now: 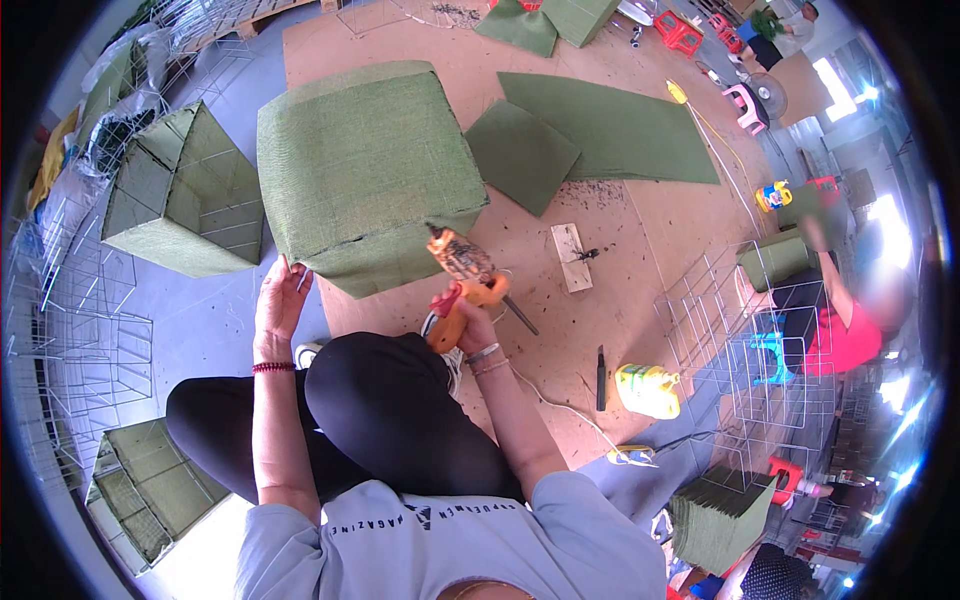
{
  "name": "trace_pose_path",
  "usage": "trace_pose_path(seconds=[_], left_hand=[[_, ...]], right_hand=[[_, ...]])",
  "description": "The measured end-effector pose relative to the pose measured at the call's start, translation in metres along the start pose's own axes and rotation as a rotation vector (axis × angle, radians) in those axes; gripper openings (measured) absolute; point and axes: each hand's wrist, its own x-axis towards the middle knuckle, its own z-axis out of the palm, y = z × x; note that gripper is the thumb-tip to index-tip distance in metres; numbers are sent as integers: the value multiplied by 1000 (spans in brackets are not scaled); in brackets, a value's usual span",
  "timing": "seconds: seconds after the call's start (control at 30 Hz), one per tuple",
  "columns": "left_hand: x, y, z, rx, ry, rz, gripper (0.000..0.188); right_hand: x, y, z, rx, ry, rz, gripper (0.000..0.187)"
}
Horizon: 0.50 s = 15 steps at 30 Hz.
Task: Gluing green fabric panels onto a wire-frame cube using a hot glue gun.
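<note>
A large box covered in green fabric (pixel 365 160) stands in front of me, with a slit-like gap along its near upper edge. My left hand (pixel 283 305) is closed at the box's near left lower corner, fingertips pinching the fabric edge. In my right hand (pixel 474 328) is an orange hot glue gun (pixel 466 262), gripped by its handle. Its dark-stained nozzle end points up and left, close to the box's near right side. A dark glue stick (pixel 521 316) juts from its back.
Green sheets (pixel 620 130) lie on the brown board (pixel 640 260) beyond. To the right are a wooden block (pixel 571 258), a black utility knife (pixel 601 378), a yellow jug (pixel 647 390) and a wire frame (pixel 720 340). A green-lined frame (pixel 185 200) stands left. A person in red (pixel 838 335) works at right.
</note>
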Motion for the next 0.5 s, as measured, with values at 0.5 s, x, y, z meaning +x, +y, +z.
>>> trace_pose_path(seconds=[0.5], left_hand=[[18, -9, -74, -71, -544, 57, 38]], right_hand=[[41, -25, -8, 279, 34, -299, 43]])
